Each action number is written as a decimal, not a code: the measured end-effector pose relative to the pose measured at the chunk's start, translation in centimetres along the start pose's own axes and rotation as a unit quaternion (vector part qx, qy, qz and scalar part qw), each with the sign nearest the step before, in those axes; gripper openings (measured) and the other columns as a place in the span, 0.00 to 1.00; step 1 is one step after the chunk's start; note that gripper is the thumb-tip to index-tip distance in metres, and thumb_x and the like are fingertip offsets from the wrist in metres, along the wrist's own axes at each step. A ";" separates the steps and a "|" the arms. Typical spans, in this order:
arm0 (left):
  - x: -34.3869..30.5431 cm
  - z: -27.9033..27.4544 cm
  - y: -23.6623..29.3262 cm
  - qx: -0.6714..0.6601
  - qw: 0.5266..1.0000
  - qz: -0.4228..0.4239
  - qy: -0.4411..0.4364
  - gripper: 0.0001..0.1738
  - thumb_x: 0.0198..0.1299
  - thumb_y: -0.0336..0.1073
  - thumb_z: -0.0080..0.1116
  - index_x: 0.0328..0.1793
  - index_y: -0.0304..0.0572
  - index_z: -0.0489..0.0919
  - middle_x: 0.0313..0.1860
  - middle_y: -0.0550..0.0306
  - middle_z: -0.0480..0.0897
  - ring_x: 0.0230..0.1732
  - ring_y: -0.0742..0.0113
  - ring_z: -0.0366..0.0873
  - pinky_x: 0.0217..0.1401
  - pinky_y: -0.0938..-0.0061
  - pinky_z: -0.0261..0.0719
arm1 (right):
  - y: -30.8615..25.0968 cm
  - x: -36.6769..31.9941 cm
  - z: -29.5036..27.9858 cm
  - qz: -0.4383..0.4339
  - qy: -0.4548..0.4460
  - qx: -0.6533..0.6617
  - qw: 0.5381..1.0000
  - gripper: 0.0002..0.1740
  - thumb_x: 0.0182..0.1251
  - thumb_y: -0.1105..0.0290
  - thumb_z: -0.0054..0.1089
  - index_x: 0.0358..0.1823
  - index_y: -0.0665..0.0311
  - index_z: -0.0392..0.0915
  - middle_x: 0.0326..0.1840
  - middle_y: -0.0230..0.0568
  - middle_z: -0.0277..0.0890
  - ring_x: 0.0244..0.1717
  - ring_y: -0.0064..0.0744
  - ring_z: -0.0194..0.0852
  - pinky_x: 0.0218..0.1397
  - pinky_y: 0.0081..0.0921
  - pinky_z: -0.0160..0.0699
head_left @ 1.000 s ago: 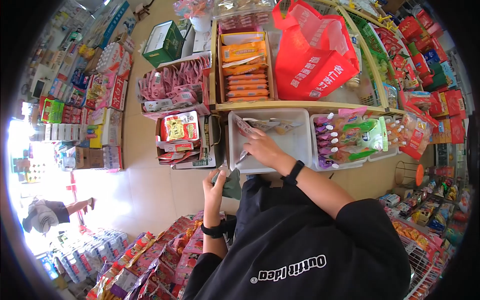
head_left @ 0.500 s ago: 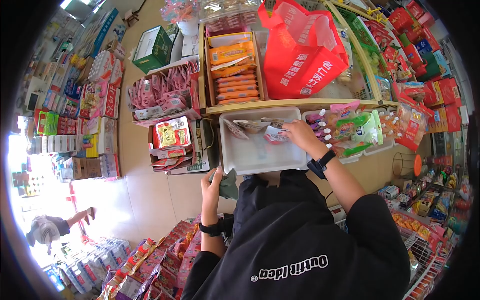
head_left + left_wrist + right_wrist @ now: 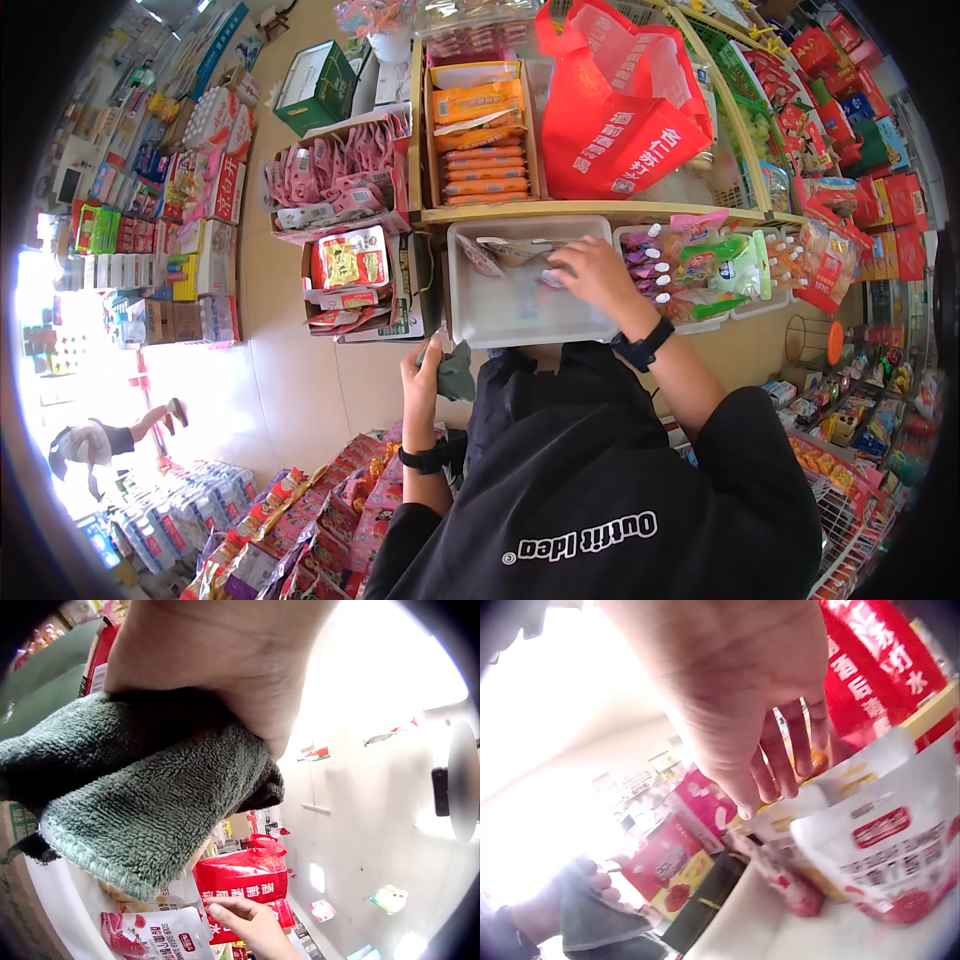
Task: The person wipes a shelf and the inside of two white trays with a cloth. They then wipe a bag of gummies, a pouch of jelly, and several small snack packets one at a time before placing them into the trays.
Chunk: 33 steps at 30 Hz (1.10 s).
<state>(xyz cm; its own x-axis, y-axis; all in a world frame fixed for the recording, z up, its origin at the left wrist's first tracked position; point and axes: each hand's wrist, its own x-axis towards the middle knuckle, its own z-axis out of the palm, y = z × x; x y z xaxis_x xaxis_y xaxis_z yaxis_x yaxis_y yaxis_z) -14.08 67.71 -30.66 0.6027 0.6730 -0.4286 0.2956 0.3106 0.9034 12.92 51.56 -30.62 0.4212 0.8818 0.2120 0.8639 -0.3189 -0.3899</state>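
Observation:
A white tray (image 3: 530, 326) holds several standing snack pouches along its back, among them a white and pink pouch (image 3: 900, 855). My right hand (image 3: 598, 278) hovers over the tray's right half beside that pouch, its fingers extended and gripping nothing in the right wrist view (image 3: 757, 712). At the tray's front left, outside it, my left hand (image 3: 421, 375) grips a folded grey-green cloth (image 3: 456, 374). Close up in the left wrist view, the left hand (image 3: 217, 660) covers part of the fuzzy cloth (image 3: 142, 810).
Behind the tray stand a box of orange packets (image 3: 486, 187) and a red bag (image 3: 620, 130). Bagged pouches with caps (image 3: 700, 262) lie on the right. Boxes of pink packets (image 3: 335, 175) and red packets (image 3: 350, 262) are on the left. A person (image 3: 95, 440) is at the far left.
My right hand moved from the pouches at the tray's left to its right side, let go of the pouch there and drew slightly back. The left hand stayed on the cloth.

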 end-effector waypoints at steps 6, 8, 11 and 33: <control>-0.3 0.6 0.4 -0.022 1.000 0.007 0.005 0.21 0.67 0.46 0.55 0.27 0.38 0.73 0.21 0.70 0.67 0.25 0.82 0.61 0.28 0.81 0.58 | -4.8 3.8 6.6 0.057 -0.059 -0.059 0.995 0.12 0.56 0.58 0.66 0.34 0.59 0.82 0.30 0.41 0.82 0.40 0.42 0.79 0.45 0.36 0.78; -0.2 0.1 -0.3 -0.020 1.000 0.021 0.000 0.20 0.67 0.45 0.56 0.28 0.37 0.75 0.21 0.71 0.69 0.24 0.82 0.62 0.26 0.81 0.60 | -5.0 4.2 7.6 0.121 -0.129 -0.073 0.982 0.11 0.56 0.59 0.65 0.32 0.59 0.82 0.28 0.42 0.81 0.39 0.42 0.80 0.43 0.35 0.79; -0.5 -0.5 -0.8 -0.006 1.000 0.019 -0.008 0.19 0.67 0.44 0.55 0.28 0.37 0.75 0.21 0.69 0.72 0.25 0.82 0.66 0.27 0.81 0.64 | -4.7 3.5 7.6 0.096 -0.121 -0.109 0.982 0.07 0.55 0.65 0.63 0.27 0.60 0.80 0.22 0.43 0.79 0.33 0.43 0.79 0.37 0.35 0.79; -0.4 0.9 0.0 0.005 0.999 0.019 -0.025 0.20 0.67 0.45 0.55 0.33 0.33 0.79 0.22 0.67 0.75 0.25 0.81 0.67 0.27 0.82 0.65 | 5.7 -0.1 0.8 0.148 0.050 0.028 0.987 0.07 0.56 0.74 0.62 0.36 0.60 0.84 0.35 0.45 0.82 0.42 0.48 0.78 0.46 0.39 0.78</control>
<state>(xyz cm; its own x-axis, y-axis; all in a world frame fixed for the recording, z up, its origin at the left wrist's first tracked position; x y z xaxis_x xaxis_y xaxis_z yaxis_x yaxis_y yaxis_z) -13.65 66.84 -30.52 0.6498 0.6503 -0.3934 0.2790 0.2774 0.9194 17.56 49.94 -33.58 0.6802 0.7136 0.1676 0.6838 -0.5354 -0.4958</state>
